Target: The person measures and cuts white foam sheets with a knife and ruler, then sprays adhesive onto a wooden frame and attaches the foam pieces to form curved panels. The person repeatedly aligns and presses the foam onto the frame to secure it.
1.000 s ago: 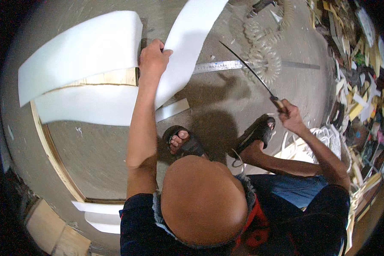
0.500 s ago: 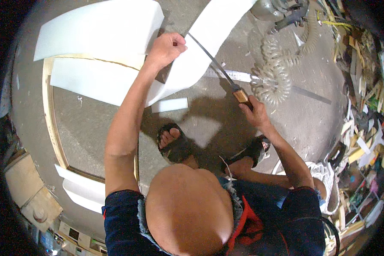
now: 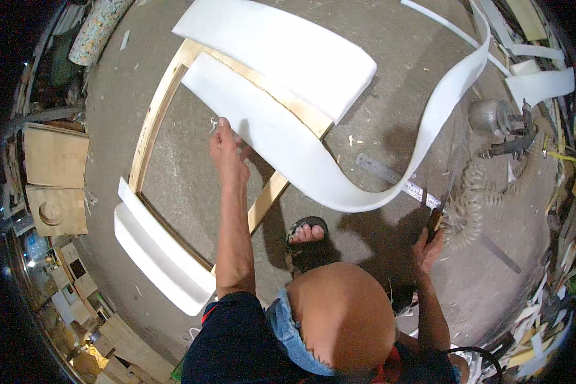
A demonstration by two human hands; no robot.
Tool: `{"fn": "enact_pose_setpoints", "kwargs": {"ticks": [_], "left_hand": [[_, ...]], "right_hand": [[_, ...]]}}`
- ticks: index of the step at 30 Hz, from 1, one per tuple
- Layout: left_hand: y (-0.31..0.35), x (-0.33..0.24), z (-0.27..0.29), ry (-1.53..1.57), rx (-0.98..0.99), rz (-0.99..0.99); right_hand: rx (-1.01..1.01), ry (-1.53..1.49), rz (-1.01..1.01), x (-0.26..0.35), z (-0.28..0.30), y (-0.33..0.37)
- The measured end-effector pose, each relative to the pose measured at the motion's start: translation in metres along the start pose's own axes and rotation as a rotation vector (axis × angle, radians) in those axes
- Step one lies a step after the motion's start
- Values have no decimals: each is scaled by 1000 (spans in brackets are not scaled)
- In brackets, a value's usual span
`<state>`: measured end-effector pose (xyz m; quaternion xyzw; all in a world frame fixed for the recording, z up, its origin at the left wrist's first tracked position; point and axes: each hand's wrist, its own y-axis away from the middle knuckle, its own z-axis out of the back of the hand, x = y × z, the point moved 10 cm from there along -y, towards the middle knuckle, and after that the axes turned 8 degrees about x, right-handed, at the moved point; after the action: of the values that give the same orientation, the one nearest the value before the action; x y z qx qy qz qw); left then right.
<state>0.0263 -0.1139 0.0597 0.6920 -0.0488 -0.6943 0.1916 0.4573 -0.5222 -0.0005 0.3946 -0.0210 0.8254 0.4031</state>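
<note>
My left hand (image 3: 229, 150) is at the near edge of a long white foam strip (image 3: 281, 160), with thumb and fingers apart; its fingers are partly blurred. The strip lies along a rail of a wooden frame (image 3: 153, 128), then curves off to the right and up past the frame. Low on the right, my right hand (image 3: 427, 251) grips the wooden handle of a long knife (image 3: 436, 219). Its dark blade points away from me, to the right of the strip's curve. A wider white foam piece (image 3: 288, 51) covers the frame's far side.
A metal ruler (image 3: 377, 169) lies on the floor below the strip. Right of the knife are a coiled clear hose (image 3: 470, 217) and a spray gun with a metal cup (image 3: 491, 117). Another foam piece (image 3: 160, 262) rests at the frame's near left. Scraps (image 3: 547, 339) pile along the right.
My left hand has moved from the strip's far part to its near edge by the frame. The knife has swung away from the strip to the right. The view has shifted left.
</note>
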Motion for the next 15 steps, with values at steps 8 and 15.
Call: {"fn": "enact_pose_setpoints", "kwargs": {"ticks": [8,15], "left_hand": [[-52,72,-12,346,119,212],[-48,12,36,530,25,44]], "right_hand": [[21,480,561,149,-9,-18],[598,863,790,234,-106,-28]]}}
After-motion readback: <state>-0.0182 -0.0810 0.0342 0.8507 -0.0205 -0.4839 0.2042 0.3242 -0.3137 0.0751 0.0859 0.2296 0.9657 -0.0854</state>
